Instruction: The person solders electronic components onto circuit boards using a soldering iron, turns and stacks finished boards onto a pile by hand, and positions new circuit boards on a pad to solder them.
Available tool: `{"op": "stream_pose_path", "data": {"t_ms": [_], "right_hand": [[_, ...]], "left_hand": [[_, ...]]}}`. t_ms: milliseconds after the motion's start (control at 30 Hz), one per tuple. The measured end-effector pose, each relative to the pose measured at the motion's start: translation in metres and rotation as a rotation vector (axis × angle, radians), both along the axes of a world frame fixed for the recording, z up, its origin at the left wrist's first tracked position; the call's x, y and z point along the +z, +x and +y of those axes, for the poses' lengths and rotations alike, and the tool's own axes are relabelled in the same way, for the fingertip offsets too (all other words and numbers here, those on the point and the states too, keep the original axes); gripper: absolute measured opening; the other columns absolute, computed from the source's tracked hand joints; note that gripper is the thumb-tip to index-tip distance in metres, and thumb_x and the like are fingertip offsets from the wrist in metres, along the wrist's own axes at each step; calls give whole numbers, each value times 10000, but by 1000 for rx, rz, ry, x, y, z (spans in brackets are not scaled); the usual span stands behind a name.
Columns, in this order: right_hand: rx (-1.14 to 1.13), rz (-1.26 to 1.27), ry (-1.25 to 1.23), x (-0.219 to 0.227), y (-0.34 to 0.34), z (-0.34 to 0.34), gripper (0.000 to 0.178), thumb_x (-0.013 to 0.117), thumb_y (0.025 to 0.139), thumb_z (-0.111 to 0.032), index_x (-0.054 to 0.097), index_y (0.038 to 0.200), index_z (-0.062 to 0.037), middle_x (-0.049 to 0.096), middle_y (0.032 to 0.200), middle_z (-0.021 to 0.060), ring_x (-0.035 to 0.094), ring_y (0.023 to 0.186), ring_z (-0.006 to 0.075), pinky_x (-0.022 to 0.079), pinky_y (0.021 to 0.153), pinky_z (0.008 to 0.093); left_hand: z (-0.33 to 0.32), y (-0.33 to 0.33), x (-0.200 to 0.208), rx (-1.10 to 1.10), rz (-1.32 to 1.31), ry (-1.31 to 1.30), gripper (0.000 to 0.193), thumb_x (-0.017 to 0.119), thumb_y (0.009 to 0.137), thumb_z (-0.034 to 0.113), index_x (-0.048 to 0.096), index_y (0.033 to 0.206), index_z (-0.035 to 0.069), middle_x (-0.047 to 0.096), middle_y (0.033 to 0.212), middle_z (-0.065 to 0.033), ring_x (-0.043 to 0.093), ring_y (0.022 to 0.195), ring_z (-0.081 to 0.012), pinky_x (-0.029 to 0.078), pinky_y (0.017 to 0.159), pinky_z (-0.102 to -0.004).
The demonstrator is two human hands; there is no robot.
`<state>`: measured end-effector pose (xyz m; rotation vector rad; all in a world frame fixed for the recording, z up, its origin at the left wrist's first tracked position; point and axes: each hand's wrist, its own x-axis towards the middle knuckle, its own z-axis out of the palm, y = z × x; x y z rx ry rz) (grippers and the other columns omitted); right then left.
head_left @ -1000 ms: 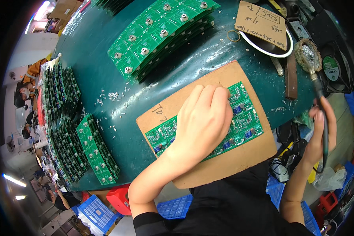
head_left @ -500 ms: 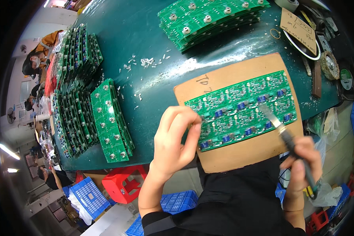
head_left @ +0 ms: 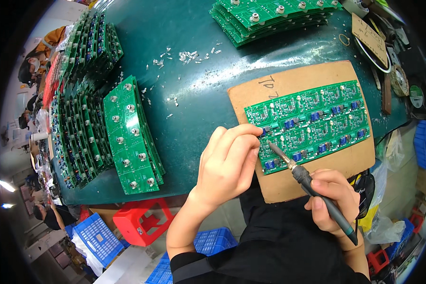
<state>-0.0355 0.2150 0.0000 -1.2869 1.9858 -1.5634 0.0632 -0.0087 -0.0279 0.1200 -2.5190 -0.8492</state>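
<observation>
A green circuit board panel with blue components lies on a brown cardboard sheet on the dark green table. My left hand rests at the panel's left edge, its fingertips pinched on the board near a small part. My right hand grips a soldering iron like a pen. The iron's tip touches the panel's lower left area, just right of my left fingers.
Stacks of green boards stand at the left and far left, another stack at the top. Small loose metal parts are scattered on the table. Blue and red crates sit below the table edge. Tools and wire lie at the right.
My left hand slid from lying flat over the panel to its left edge. My right hand brought the soldering iron down from the right onto the panel.
</observation>
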Motion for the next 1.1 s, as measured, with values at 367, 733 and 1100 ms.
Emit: {"op": "stream_pose_path", "data": {"t_ms": [367, 733, 1100], "right_hand": [[-15, 57, -42, 7, 1, 3, 308, 668, 793, 13, 614, 1093, 54, 623, 709, 114, 662, 795, 293, 555, 742, 393], [-83, -8, -25, 5, -6, 19, 272, 625, 829, -26, 598, 1092, 37, 637, 762, 164, 657, 719, 269, 558, 705, 375], [-203, -41, -1, -1, -12, 24, 232, 629, 826, -18, 616, 1048, 51, 647, 802, 171, 656, 731, 261, 545, 645, 343]], "left_hand": [[17, -1, -3, 97, 48, -75, 217, 704, 723, -73, 612, 893, 26, 657, 1020, -97, 532, 707, -239, 441, 637, -327], [14, -6, 11, 90, -13, -140, 198, 705, 750, -64, 636, 922, 6, 658, 990, -103, 562, 731, -251, 472, 632, -322], [32, -35, 7, 0, -12, 50, 198, 692, 763, -68, 601, 914, 23, 642, 927, -104, 624, 833, -270, 512, 729, -349]]}}
